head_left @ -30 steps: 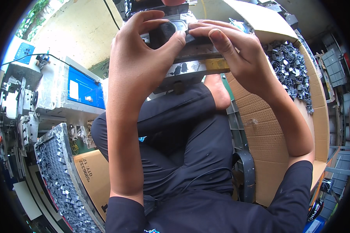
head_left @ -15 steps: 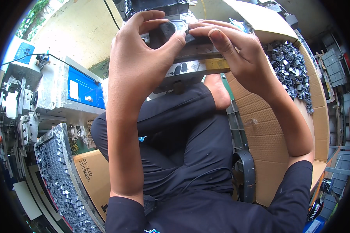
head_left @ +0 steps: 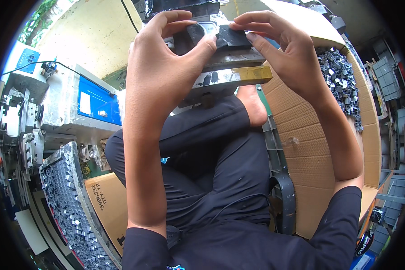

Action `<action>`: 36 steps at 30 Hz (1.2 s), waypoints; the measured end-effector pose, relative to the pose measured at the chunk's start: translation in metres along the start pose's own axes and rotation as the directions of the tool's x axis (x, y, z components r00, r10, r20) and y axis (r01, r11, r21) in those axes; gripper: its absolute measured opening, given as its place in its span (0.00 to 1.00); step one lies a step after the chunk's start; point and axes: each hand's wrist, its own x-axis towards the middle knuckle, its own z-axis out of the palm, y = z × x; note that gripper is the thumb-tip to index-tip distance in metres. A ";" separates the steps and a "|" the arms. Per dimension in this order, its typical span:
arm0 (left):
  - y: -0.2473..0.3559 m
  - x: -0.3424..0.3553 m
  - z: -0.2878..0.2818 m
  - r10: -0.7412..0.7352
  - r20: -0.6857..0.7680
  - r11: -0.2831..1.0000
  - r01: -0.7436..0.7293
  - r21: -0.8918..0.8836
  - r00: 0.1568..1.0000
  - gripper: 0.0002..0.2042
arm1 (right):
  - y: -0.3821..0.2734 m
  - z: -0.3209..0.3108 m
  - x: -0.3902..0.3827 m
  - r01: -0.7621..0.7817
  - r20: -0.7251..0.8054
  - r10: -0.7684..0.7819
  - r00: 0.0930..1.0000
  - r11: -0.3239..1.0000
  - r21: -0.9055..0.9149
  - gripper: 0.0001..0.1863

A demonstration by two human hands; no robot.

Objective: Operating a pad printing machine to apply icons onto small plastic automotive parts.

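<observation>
While the left hand [head_left: 159, 67] pinches a small dark rubbery block [head_left: 213, 38] between thumb and fingers, the right hand [head_left: 285, 54] presses curled fingertips on its other end. The block sits atop a grey metal fixture [head_left: 231, 67], above the person's lap.

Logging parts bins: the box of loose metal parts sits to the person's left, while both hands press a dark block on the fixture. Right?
Not quite. The head view shows the box on the person's right. Both hands, left and right, do press the dark block on the fixture.
</observation>
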 end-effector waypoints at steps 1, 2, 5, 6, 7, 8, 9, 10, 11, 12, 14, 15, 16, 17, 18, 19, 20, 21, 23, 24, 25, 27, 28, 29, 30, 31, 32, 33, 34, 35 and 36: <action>0.001 0.000 0.000 0.011 -0.002 1.000 -0.011 0.010 1.000 0.28 | 0.002 -0.002 0.000 0.003 0.010 -0.003 1.000 0.999 0.032 0.17; 0.001 0.000 0.000 0.012 -0.002 1.000 -0.012 0.009 1.000 0.28 | 0.004 -0.003 0.001 0.005 0.020 -0.006 1.000 0.998 0.064 0.17; 0.001 0.000 -0.001 0.033 -0.009 0.999 -0.033 0.037 0.999 0.28 | 0.009 -0.004 0.001 -0.009 0.040 0.004 0.999 0.992 0.126 0.17; 0.001 0.000 -0.001 0.017 -0.002 0.999 -0.017 0.032 1.000 0.28 | 0.009 -0.004 0.001 -0.009 0.041 0.004 0.999 0.992 0.127 0.17; 0.001 0.000 -0.001 0.002 0.005 1.000 -0.002 0.028 1.000 0.28 | 0.009 -0.004 0.002 -0.006 0.047 0.000 0.999 0.992 0.122 0.17; 0.001 0.000 -0.001 0.002 0.005 1.000 -0.002 0.028 1.000 0.28 | 0.010 -0.004 0.002 -0.002 0.054 -0.004 0.999 0.993 0.118 0.17; 0.001 0.000 -0.001 0.008 0.002 1.000 -0.008 0.019 1.000 0.28 | 0.010 -0.004 0.002 -0.003 0.054 -0.004 0.999 0.993 0.117 0.17; 0.001 0.000 -0.001 0.014 0.000 1.000 -0.014 0.010 1.000 0.28 | 0.011 -0.005 0.002 -0.010 0.066 0.001 0.998 0.990 0.144 0.17; 0.001 0.000 -0.001 0.014 0.000 1.000 -0.014 0.010 1.000 0.28 | 0.012 -0.005 0.003 -0.018 0.079 0.005 0.997 0.985 0.169 0.17; 0.001 0.000 -0.001 0.005 0.000 1.000 -0.005 -0.001 1.000 0.28 | 0.012 -0.006 0.003 -0.019 0.079 0.005 0.997 0.985 0.169 0.17; 0.001 -0.001 -0.001 -0.004 0.001 1.000 0.004 -0.012 1.000 0.28 | 0.014 -0.007 0.002 -0.013 0.091 0.000 0.996 0.990 0.141 0.17; 0.001 -0.001 0.000 0.008 -0.002 1.000 -0.008 -0.007 1.000 0.27 | 0.014 -0.006 0.002 -0.013 0.091 0.000 0.996 0.990 0.141 0.17; 0.000 -0.001 0.000 0.020 -0.004 1.000 -0.020 -0.003 1.000 0.27 | 0.015 -0.006 0.002 -0.035 0.088 0.020 0.996 0.984 0.174 0.17; 0.000 -0.001 0.000 0.020 -0.004 1.000 -0.020 -0.003 1.000 0.27 | 0.015 -0.005 0.002 -0.057 0.085 0.040 0.996 0.977 0.207 0.17; 0.000 -0.001 0.000 0.024 -0.007 1.000 -0.024 0.011 1.000 0.27 | 0.015 -0.005 0.002 -0.056 0.085 0.039 0.996 0.977 0.207 0.17; -0.001 -0.001 0.000 0.028 -0.010 0.999 -0.028 0.026 1.000 0.27 | 0.014 -0.005 0.002 -0.074 0.088 0.055 0.995 0.973 0.218 0.17; 0.000 -0.001 0.000 0.028 -0.011 0.999 -0.028 0.026 1.000 0.27 | 0.014 -0.005 0.002 -0.091 0.090 0.072 0.993 0.969 0.230 0.17; 0.001 0.000 0.000 0.018 -0.009 1.000 -0.018 0.025 1.000 0.27 | 0.014 -0.005 0.002 -0.091 0.091 0.072 0.993 0.969 0.229 0.17; 0.001 0.000 0.000 0.009 -0.008 1.000 -0.008 0.024 1.000 0.27 | 0.014 -0.005 0.001 -0.090 0.089 0.070 0.994 0.965 0.246 0.17; 0.001 0.000 0.000 0.012 -0.008 1.000 -0.012 0.029 1.000 0.27 | 0.014 -0.005 0.002 -0.090 0.090 0.069 0.994 0.965 0.247 0.17; 0.001 0.000 0.000 0.016 -0.008 0.999 -0.016 0.034 1.000 0.27 | 0.014 -0.005 0.002 -0.088 0.090 0.068 0.994 0.965 0.247 0.17; 0.001 0.000 0.000 0.011 -0.008 0.999 -0.011 0.030 1.000 0.26 | 0.014 -0.005 0.002 -0.087 0.090 0.067 0.994 0.965 0.246 0.17; 0.001 0.000 0.000 0.006 -0.008 1.000 -0.006 0.025 1.000 0.26 | 0.013 -0.005 0.001 -0.092 0.090 0.072 0.993 0.965 0.246 0.17; 0.001 -0.001 0.000 0.006 -0.008 1.000 -0.006 0.026 1.000 0.26 | 0.013 -0.005 0.001 -0.097 0.091 0.077 0.993 0.964 0.246 0.17; 0.001 -0.001 0.000 0.004 -0.012 1.000 -0.004 0.024 1.000 0.26 | 0.014 -0.005 0.001 -0.097 0.091 0.077 0.993 0.964 0.246 0.17; 0.001 -0.001 0.001 0.002 -0.016 1.000 -0.001 0.022 1.000 0.26 | 0.014 -0.005 0.001 -0.098 0.092 0.077 0.993 0.964 0.248 0.17; 0.001 -0.001 0.001 0.002 -0.015 1.000 -0.001 0.022 1.000 0.26 | 0.015 -0.005 0.001 -0.098 0.093 0.077 0.993 0.963 0.250 0.17; 0.002 -0.001 0.001 -0.002 -0.015 1.000 0.002 0.019 1.000 0.26 | 0.014 -0.005 0.001 -0.098 0.093 0.077 0.993 0.963 0.250 0.17; 0.002 -0.001 0.001 -0.006 -0.015 1.000 0.006 0.017 1.000 0.26 | 0.014 -0.005 0.000 -0.097 0.090 0.077 0.993 0.965 0.244 0.17; 0.002 -0.001 0.001 -0.006 -0.015 1.000 0.006 0.016 1.000 0.26 | 0.013 -0.006 0.000 -0.096 0.087 0.077 0.993 0.967 0.237 0.17; 0.002 -0.001 0.001 0.000 -0.012 1.000 0.000 0.021 1.000 0.26 | 0.013 -0.006 0.001 -0.096 0.087 0.077 0.993 0.967 0.237 0.17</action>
